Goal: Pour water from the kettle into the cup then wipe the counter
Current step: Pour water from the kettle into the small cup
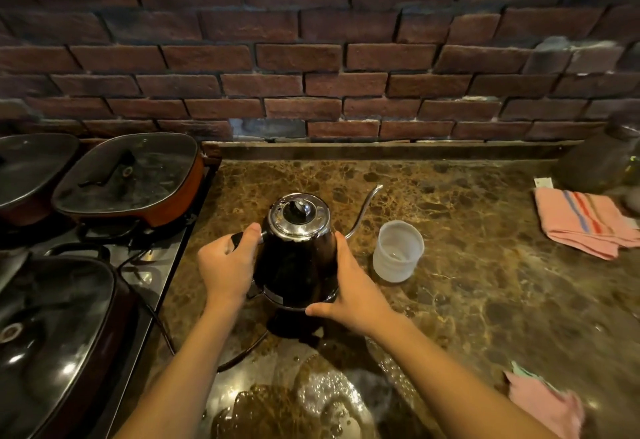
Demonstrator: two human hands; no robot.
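Observation:
A black gooseneck kettle (294, 258) with a chrome lid stands on its base on the brown marble counter (467, 283). My left hand (225, 265) is closed around the kettle's handle on its left side. My right hand (349, 289) rests against the kettle's right side and lower edge, fingers spread along the body. A translucent white cup (398, 251) stands upright just right of the kettle, below the thin spout; it looks nearly empty. A pink striped cloth (581, 222) lies folded at the far right. Water (311, 400) is pooled on the counter near the front edge.
A stove at the left carries lidded pans (128, 179), one more at the front left (52, 334). The kettle's cord (242, 355) runs forward over the counter. A second pink cloth (547, 404) lies at the front right. A dark jar (602, 161) stands by the brick wall.

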